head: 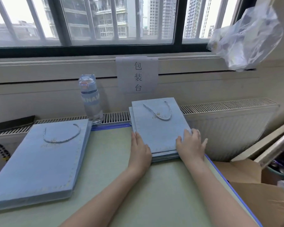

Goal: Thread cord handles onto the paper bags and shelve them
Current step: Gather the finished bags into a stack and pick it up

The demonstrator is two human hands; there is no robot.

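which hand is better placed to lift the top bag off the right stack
Probably the right hand: its fingers lie over the near corner of the bag stack, while the left hand only rests flat against its side.

The left stack of paper bags [39,161] runs off the frame's left edge. The gold print [50,146] on its top bag is too blurred to read, as is that on the right stack [156,128]. The right hand [190,143] covers that stack's near right corner. At lower right, a cardboard box [252,202] is cut off by the frame's edge.
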